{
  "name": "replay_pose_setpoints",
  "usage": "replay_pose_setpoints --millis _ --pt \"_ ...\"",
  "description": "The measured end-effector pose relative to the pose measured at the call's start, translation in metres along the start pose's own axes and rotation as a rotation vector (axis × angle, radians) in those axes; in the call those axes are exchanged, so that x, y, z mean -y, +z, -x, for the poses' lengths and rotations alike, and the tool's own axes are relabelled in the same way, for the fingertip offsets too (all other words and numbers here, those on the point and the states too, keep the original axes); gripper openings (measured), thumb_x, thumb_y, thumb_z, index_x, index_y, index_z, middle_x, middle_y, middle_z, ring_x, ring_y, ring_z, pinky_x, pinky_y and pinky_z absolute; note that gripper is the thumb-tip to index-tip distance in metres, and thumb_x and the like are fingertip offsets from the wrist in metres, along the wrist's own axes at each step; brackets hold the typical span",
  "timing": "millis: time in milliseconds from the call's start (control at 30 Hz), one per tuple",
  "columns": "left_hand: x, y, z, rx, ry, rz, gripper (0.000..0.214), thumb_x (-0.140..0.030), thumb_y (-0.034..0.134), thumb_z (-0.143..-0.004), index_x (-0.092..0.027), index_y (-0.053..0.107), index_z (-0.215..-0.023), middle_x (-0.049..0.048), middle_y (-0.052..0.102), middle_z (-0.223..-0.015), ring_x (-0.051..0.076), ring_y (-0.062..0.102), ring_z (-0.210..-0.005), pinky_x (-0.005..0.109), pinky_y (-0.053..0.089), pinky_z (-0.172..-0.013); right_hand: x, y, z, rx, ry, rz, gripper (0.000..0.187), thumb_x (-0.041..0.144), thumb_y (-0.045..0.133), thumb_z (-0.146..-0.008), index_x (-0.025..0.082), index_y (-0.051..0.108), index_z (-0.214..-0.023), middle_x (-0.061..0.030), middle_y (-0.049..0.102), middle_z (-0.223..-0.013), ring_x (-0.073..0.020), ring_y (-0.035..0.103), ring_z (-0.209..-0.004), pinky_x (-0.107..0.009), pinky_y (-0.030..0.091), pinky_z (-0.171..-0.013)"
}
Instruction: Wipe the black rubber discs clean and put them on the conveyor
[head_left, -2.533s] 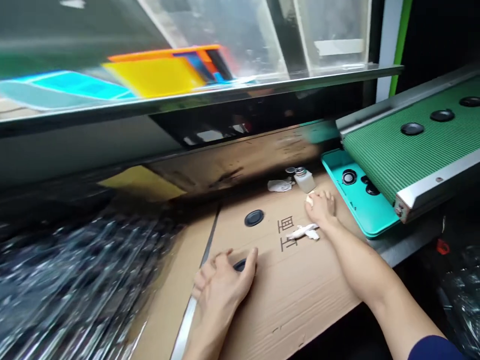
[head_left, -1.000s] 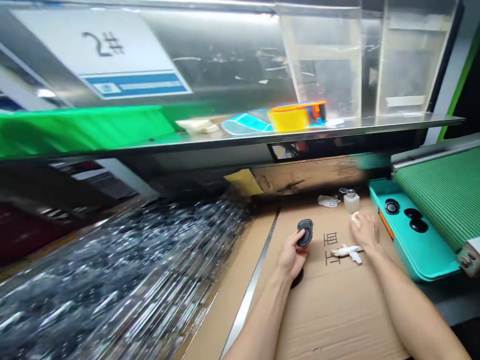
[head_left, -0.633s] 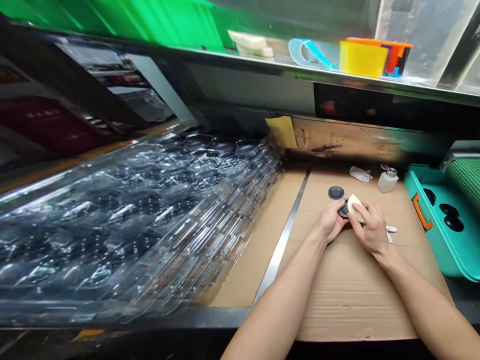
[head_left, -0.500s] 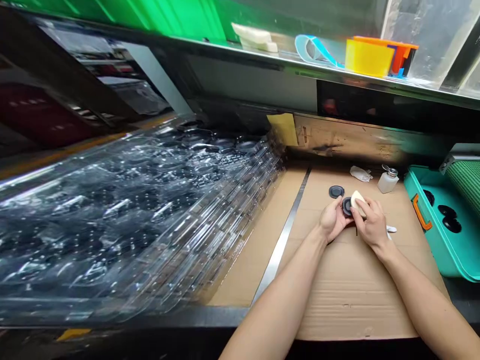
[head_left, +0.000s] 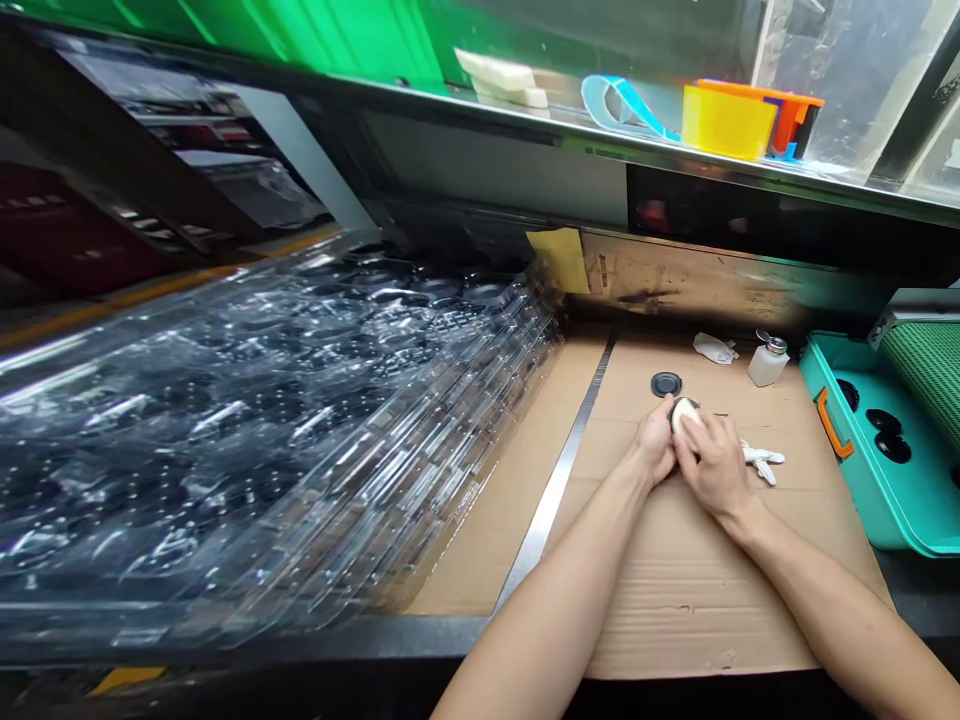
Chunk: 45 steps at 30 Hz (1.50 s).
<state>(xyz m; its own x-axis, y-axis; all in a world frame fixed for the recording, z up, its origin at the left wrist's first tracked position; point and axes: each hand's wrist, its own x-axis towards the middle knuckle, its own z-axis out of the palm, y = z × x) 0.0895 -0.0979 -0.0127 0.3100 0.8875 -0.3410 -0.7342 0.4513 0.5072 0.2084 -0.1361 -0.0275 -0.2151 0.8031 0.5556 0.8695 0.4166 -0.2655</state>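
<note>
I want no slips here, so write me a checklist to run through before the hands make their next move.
1. Black disc held in the left hand: ok.
2. Pale pad held in the right hand, over the disc's face: ok.
3. Disc's face free of marks: cannot tell, the pad covers most of it.
4. Second disc flat on the cardboard: ok.
5. Bottle upright: ok.
6. Bottle lid shut: not ok, it looks flipped open.
</note>
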Motion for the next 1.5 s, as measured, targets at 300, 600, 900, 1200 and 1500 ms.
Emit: replay_pose_setpoints --millis 300,600,900,1200,1500 --pt "-0.003 0.002 0.006 -0.103 0.021 -0.023 0.038 -0.036 0.042 -0.105 -0.012 0.067 -0.091 0.0123 0.075 -0.087 0.021 0.074 -0.084 0.033 0.061 -0.084 0.006 0.008 0.0 -0.065 -0.019 -0.034 0.037 0.034 0.052 -0.102 0.019 0.069 -0.131 -0.0145 0.065 -0.127 -0.0273 0.056 -0.11 -0.04 0.05 -0.096" --pt "0.022 0.014 0.007 -0.062 -0.102 0.073 0.042 -0.032 0.034 -0.107 -0.01 0.069 -0.097 0.0168 0.075 -0.099 0.023 0.074 -0.1 0.032 0.057 -0.098 -0.003 -0.006 0.012 -0.068 0.045 0.036 0.032 0.033 0.054 -0.101 0.021 0.072 -0.125 -0.0141 0.066 -0.124 -0.0275 0.052 -0.106 -0.039 0.049 -0.092" --pt "0.009 -0.003 -0.001 -0.007 -0.061 -0.003 0.045 -0.036 0.036 -0.106 -0.011 0.07 -0.092 0.0146 0.075 -0.092 0.022 0.074 -0.093 0.033 0.059 -0.091 0.001 -0.003 0.013 -0.009 0.028 0.005 0.036 0.033 0.055 -0.1 0.02 0.07 -0.13 -0.013 0.064 -0.13 -0.0279 0.053 -0.11 -0.039 0.049 -0.096" --pt "0.017 0.006 0.002 0.0 -0.088 0.03 0.047 -0.036 0.031 -0.107 -0.011 0.069 -0.098 0.0165 0.076 -0.1 0.025 0.073 -0.105 0.039 0.055 -0.103 -0.005 -0.002 0.01 0.045 0.028 0.013 0.037 0.034 0.054 -0.101 0.021 0.069 -0.132 -0.0142 0.063 -0.13 -0.0288 0.053 -0.113 -0.041 0.049 -0.099" --pt "0.017 0.007 0.002 -0.028 -0.085 0.014 0.045 -0.036 0.034 -0.107 -0.01 0.071 -0.1 0.0157 0.076 -0.097 0.024 0.073 -0.104 0.037 0.056 -0.103 -0.006 -0.004 0.01 0.079 0.045 0.024 0.038 0.035 0.053 -0.101 0.022 0.067 -0.134 -0.0127 0.063 -0.131 -0.0295 0.052 -0.113 -0.041 0.05 -0.097"
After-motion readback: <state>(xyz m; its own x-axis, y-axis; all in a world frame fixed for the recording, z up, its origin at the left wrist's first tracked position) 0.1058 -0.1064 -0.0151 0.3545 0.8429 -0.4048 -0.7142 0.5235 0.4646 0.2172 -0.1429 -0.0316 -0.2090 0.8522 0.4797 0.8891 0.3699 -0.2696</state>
